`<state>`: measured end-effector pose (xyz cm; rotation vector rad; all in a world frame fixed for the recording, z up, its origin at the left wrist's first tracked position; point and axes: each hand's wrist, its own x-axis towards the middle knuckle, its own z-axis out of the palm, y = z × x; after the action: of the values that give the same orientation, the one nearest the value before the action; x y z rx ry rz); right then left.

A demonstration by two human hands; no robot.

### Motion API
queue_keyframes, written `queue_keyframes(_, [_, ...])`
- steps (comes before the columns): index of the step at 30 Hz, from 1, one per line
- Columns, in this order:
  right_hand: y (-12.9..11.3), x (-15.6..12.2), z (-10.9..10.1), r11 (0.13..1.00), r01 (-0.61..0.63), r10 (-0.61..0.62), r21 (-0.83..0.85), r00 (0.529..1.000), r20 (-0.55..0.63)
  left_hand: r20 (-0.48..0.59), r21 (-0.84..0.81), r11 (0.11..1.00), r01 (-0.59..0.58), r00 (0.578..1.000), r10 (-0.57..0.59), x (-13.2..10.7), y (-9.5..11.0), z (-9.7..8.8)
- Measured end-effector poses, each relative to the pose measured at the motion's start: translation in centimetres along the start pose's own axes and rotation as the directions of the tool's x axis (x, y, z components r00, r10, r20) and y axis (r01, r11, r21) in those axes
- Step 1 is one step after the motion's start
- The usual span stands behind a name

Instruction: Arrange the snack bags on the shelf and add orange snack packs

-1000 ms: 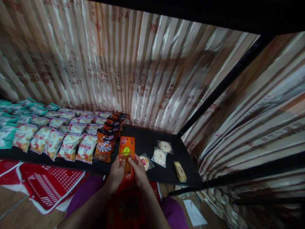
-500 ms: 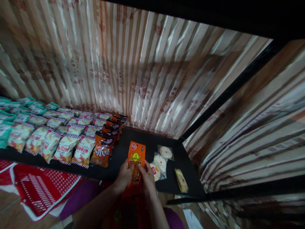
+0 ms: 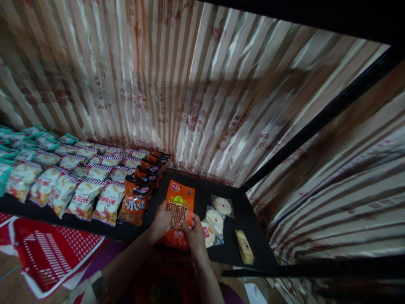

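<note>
Between my two hands is an orange snack packet (image 3: 181, 196) with a clear window showing brown sticks inside. My left hand (image 3: 161, 221) grips its left edge, and my right hand (image 3: 194, 234) pinches its lower right side with the thumb on the front. The packet is held over the front part of the black shelf (image 3: 218, 254). Just left of it stands a row of dark orange snack bags (image 3: 134, 202). To the right lie round white flat cakes in clear wrappers (image 3: 214, 221).
A yellow wrapped item (image 3: 244, 247) lies near the shelf's right end. White shrimp snack bags (image 3: 109, 200) and teal bags (image 3: 27, 145) fill the left side. A red basket (image 3: 53, 249) sits below the front edge. Black posts (image 3: 316, 118) and a striped curtain (image 3: 190, 93) enclose the shelf.
The orange packet has tilted and shifted slightly left, showing more of its lower part. My left hand has moved a little up and left along its edge. The view has shifted slightly.
</note>
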<state>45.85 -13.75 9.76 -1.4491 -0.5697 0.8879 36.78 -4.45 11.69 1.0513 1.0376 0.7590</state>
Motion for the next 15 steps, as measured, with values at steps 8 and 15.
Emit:
queue_keyframes(8, [0.2, 3.3, 0.7, 0.976, 0.121, -0.153, -0.182, 0.973, -0.174, -0.084, 0.488, 0.872, 0.043, 0.996, -0.002, 1.4, 0.8, -0.1])
queue_keyframes(15, [-0.5, 7.4, 0.8, 0.878, 0.087, -0.221, -0.471, 0.946, -0.238, -0.141, 0.617, 0.786, 0.028, 0.987, 0.075, 1.7, 0.7, 1.0])
